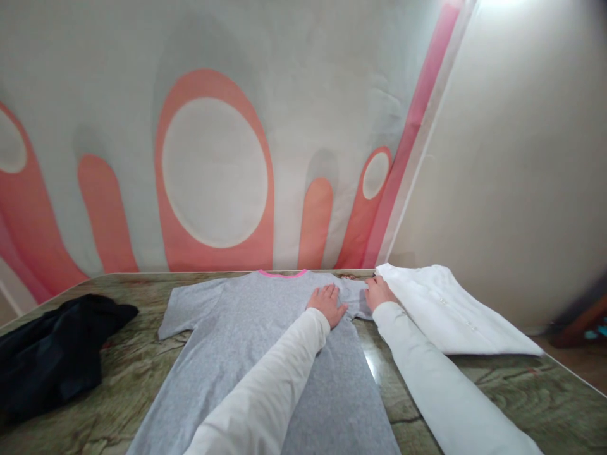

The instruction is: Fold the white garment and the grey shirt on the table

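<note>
On the shirt (251, 328) lies the left hand (327, 305) (palm down).

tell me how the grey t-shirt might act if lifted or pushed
The grey t-shirt would probably hang limp: its fabric shows soft ripples. It looks thin, so it is likely light for its spread. The table looks glossy, so pushing may slide or bunch it.

HEAD CAM: FWD & SLIGHTLY DOWN

Wide view from the person's head, facing across table (142, 354) to wall (332, 82) behind. Wall fills upper half-plus, tabletop the lower pt. Sleeved forearms (265, 392) enter at btm edge, v. close to cam; L hand (328, 305) & R hand (380, 291) are farther off, nr table's far edge.
</note>
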Motion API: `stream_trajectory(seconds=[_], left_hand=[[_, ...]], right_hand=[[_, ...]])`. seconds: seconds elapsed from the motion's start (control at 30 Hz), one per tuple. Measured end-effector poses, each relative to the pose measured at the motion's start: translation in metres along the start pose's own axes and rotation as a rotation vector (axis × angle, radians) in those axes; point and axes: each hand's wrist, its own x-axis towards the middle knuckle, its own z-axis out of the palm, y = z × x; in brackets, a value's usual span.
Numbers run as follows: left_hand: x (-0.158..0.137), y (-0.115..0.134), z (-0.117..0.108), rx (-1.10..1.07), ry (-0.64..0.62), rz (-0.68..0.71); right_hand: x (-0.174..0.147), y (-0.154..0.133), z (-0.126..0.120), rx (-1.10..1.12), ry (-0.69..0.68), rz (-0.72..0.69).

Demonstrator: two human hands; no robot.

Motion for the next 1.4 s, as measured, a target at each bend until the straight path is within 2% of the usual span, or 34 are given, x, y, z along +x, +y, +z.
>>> stream_trajectory(seconds=[0.13,0.23,0.3,0.4,0.57,0.63,0.8,0.9,1.1,1.23,1.4], left_hand=[[0.000,0.000,0.001,0.000,0.012,0.006],[0.001,0.001,0.001,0.006,0.007,0.002],[0.001,0.001,0.001,0.009,0.001,-0.005],[0.001,0.002,0.000,0.014,-0.009,-0.029],[-0.001,0.002,0.001,0.023,0.001,-0.043],[-0.002,0.001,0.003,0.021,0.018,-0.043],[-0.001,0.001,0.005,0.004,0.037,-0.055],[-0.002,0.001,0.004,-0.004,0.036,-0.067],[-0.004,0.003,0.003,-0.003,0.015,-0.108],[-0.006,-0.001,0.001,-0.001,0.024,-0.242],[-0.011,-0.018,-0.007,0.008,-0.031,-0.365]], right_hand=[[0.002,-0.019,0.003,0.035,-0.066,-0.230],[0.003,-0.030,0.015,0.055,-0.156,-0.317],[0.004,-0.029,0.023,0.051,-0.191,-0.302],[0.006,-0.017,0.030,0.023,-0.210,-0.208],[0.009,-0.005,0.029,-0.022,-0.207,-0.086],[0.012,-0.011,0.028,-0.021,-0.213,-0.109],[0.027,-0.039,0.032,0.027,-0.251,-0.290],[0.035,-0.044,0.038,0.044,-0.262,-0.329],[0.037,-0.027,0.046,0.002,-0.239,-0.230],[0.033,-0.021,0.048,-0.038,-0.241,-0.176],[0.031,-0.018,0.046,-0.077,-0.279,-0.131]])
